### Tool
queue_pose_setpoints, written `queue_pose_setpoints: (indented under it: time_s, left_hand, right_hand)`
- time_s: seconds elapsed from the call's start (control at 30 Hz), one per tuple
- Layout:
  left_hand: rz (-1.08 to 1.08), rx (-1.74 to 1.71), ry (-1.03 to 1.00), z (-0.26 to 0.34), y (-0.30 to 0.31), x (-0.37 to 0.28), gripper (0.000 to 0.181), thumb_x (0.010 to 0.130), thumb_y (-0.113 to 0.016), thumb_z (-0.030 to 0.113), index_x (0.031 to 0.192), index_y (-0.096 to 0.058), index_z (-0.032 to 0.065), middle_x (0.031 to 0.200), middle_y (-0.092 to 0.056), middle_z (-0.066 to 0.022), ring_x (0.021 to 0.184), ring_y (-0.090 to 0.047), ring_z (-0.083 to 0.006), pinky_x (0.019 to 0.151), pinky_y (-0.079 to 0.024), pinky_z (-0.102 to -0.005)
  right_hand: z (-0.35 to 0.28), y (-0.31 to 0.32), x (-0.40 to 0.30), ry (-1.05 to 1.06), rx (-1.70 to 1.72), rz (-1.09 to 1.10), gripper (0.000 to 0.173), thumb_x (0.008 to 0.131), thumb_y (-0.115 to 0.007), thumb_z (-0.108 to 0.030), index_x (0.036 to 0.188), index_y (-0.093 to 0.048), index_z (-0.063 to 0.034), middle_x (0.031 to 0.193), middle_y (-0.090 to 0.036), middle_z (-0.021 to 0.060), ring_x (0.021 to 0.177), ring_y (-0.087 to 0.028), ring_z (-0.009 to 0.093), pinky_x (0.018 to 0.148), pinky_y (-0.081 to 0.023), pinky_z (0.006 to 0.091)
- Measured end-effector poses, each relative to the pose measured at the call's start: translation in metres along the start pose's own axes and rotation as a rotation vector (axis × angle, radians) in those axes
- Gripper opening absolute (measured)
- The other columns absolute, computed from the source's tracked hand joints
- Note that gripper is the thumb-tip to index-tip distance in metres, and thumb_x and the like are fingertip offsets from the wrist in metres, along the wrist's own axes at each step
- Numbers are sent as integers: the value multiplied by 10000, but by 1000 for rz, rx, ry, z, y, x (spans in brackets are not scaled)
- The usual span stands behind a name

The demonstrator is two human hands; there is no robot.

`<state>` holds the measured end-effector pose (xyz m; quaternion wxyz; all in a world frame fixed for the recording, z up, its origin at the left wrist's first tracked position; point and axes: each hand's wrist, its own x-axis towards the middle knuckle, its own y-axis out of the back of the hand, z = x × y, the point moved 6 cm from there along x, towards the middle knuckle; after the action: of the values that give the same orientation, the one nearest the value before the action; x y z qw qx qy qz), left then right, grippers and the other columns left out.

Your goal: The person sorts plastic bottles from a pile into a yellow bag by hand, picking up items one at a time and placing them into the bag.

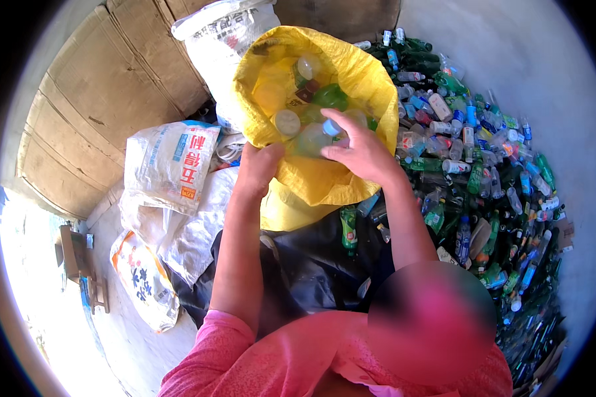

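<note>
A yellow woven sack (328,188) stands before me with its mouth spread wide and its rim folded outward. My left hand (260,166) grips the near left part of that rim. Inside the mouth lie several plastic bottles, among them a green one (331,96) and one with a white round end (286,123). My right hand (360,146) reaches over the near right rim, thumb and forefinger apart on either side of a clear bottle's blue cap (332,127). That bottle is blurred, so whether the fingers press on it is unclear. The sack's depth is hidden.
A large heap of plastic bottles (472,168) fills the right side against a pale wall (501,59). White woven sacks (171,164) stand and lie at left, before cardboard sheets (104,99). Black sheeting (308,263) lies near me. A small wooden stool (98,295) stands far left.
</note>
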<state>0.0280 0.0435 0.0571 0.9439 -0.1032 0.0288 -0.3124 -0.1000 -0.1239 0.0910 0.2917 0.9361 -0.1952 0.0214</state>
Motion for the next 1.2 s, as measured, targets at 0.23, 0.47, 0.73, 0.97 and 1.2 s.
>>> queue_pose_setpoints:
  time_s: [0.23, 0.47, 0.73, 0.97, 1.2]
  left_hand:
    - [101, 102, -2, -6, 6, 2, 290, 814, -599, 40, 1088, -681, -2, 934, -693, -50, 778, -644, -161, 636, -508, -319]
    - [175, 41, -12, -3, 7, 9, 294, 854, -635, 88, 1124, -651, -24, 865, -675, -87, 672, -617, -163, 537, -477, -304]
    - [184, 116, -120, -14, 8, 21, 440, 828, -671, 215, 1223, -631, 27, 1097, -712, -215, 1029, -692, -344, 883, -527, -424]
    - [199, 72, -100, -13, 11, 17, 452, 843, -650, 193, 1253, -608, 8, 1128, -705, -194, 1046, -685, -312, 912, -520, -400]
    - [214, 32, -93, -5, 12, 12, 452, 826, -640, 137, 1252, -603, -7, 1071, -699, -162, 978, -672, -267, 878, -526, -379]
  right_hand:
    - [9, 12, 7, 29, -247, 25, 430, 966, -633, -190, 1370, -591, -48, 975, -715, 111, 801, -708, 186, 752, -552, 333]
    - [21, 10, 1, -229, -122, -85, 293, 917, -678, -187, 1153, -649, -16, 850, -702, 113, 661, -682, 170, 661, -528, 320]
    - [16, 0, 1, -123, -616, -149, 329, 846, -687, -131, 1156, -634, -34, 1004, -697, 230, 967, -665, 431, 827, -510, 466]
    - [27, 2, -1, -63, -517, -100, 380, 843, -713, -144, 1198, -654, -25, 1072, -691, 234, 1003, -666, 406, 867, -510, 445]
    - [-20, 33, -17, 1, -182, 137, 367, 907, -712, -105, 1260, -653, -22, 989, -715, 135, 898, -678, 209, 831, -528, 340]
